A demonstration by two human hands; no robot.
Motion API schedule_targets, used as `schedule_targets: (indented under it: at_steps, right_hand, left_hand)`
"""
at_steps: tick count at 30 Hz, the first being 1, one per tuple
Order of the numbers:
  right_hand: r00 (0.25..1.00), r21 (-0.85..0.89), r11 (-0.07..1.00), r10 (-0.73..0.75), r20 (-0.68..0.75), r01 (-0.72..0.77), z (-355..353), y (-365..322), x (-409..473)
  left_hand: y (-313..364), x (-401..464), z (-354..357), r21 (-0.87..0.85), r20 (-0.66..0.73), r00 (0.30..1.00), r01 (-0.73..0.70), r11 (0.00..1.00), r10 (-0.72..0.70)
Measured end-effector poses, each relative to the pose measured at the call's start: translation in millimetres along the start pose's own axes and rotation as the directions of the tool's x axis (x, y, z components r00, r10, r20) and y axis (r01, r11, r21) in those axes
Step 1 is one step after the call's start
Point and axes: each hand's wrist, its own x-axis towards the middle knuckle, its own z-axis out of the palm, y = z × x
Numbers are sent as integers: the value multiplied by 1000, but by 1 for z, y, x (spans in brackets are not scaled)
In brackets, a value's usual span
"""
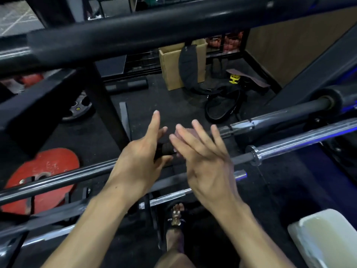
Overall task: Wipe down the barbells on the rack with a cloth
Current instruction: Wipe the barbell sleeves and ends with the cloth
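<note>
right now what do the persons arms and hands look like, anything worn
Both forearms are bare: no sleeves in view. The left hand and right hand wear no gloves, rings, watch or bands. The right hand is slightly motion-blurred.

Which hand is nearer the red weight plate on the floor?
Left. The left hand, holding a dark cloth, sits just right of the red weight plate; the right hand, fingers spread, is farther right, beyond the left one.

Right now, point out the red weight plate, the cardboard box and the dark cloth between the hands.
red weight plate (48,167): head view, on its upper face.
cardboard box (170,64): head view, on its front wall.
dark cloth (166,149): head view, on the rolled part between the hands.
</note>
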Motion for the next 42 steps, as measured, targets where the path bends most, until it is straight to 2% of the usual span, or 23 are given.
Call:
schedule_targets:
  at_steps: [5, 8, 9, 11, 13, 15, 17, 18, 20, 22, 23, 24, 25, 27, 28, 29, 30, 31, 33, 34, 36, 39, 42]
  right_hand:
    - [972, -109, 975, 178, -155, -195, -27, 46, -5]
    - [960, -79, 975, 187, -209, -207, -30, 32, -6]
    - [954, -15, 980, 190, -230, -199, -29, 24, -6]
    - [912, 282, 934, 297, -284, -217, -29, 12, -3]
    - [814, 602, 747, 518, -261, -282, -34, 11, -1]
    - [762, 689, 657, 602, -237, -304, -42, 10, 2]
    - [786, 750, 612, 581, -211, -251, -45, 4, -1]
    - [802, 740, 627, 559, -209, -244, -46, 1, -2]
    - [834, 624, 733, 502, -228, -270, -48, 1, -4]
    - [860, 655, 707, 482, -170, -267, -49, 11, -7]
    - [848, 728, 628, 516, -124, -275, -51, 16, -7]
    - [786, 813, 495, 613, -76, -308, -54, 21, -5]
    - [668, 879, 325, 744, -9, -350, -56, 29, -3]
    - [338, 921, -43, 923, 185, -386, -56, 47, 0]
    - [227, 909, -201, 928, 296, -364, -55, 56, -1]
    - [181, 886, -331, 898, 402, -325, -54, 61, 0]
    - [194, 857, -426, 851, 488, -289, -53, 64, 1]
    - [245, 827, -496, 795, 555, -263, -52, 63, 1]
    - [361, 791, -567, 705, 610, -230, -52, 57, 4]
    - [400, 783, -580, 678, 617, -225, -52, 55, 5]
    - [430, 781, -589, 663, 613, -205, -52, 56, 7]
    - [453, 792, -580, 663, 596, -193, -50, 58, 9]
    - [463, 815, -532, 677, 571, -228, -46, 58, 8]
  left_hand:
    - [4, 0, 0, -2, 53, 999, 6, 1000, -6]
    - [12, 0, -2, -39, 43, 999, 6, 999, -4]
    - [20, -1, -3, -53, 15, 1000, 4, 999, -3]
    - [37, -4, -3, -64, -73, 997, -34, 997, 30]
    - [61, -10, -2, -174, -112, 993, -68, 982, 49]
    - [85, -12, 1, -333, -25, 1000, -4, 943, -5]
    - [100, -8, 10, -436, 38, 999, 32, 899, -17]
    - [105, -5, 14, -485, 44, 998, 54, 873, -38]
    - [109, 4, 18, -567, 44, 990, 134, 813, -132]
    - [103, 14, 17, -627, 41, 983, 165, 761, -179]
    - [100, 21, 13, -644, 28, 979, 173, 746, -202]
    - [94, 29, 6, -655, 15, 971, 189, 731, -237]
    - [89, 38, -2, -667, 17, 962, 215, 713, -273]
    - [84, 55, -16, -639, 89, 951, 282, 716, -296]
    - [84, 61, -20, -582, 144, 954, 297, 757, -263]
    - [87, 67, -22, -522, 207, 954, 295, 800, -217]
    - [92, 73, -21, -478, 273, 945, 294, 828, -178]
    - [98, 77, -21, -444, 339, 929, 297, 845, -149]
    - [101, 86, -13, -290, 394, 916, 206, 935, -79]
    - [99, 90, -9, -141, 377, 925, 104, 984, -44]
    - [93, 93, -1, 120, 287, 958, -59, 991, 22]
    - [89, 80, 11, 68, 140, 986, -96, 993, 85]
    - [89, 70, 22, 26, 204, 978, -39, 999, 33]
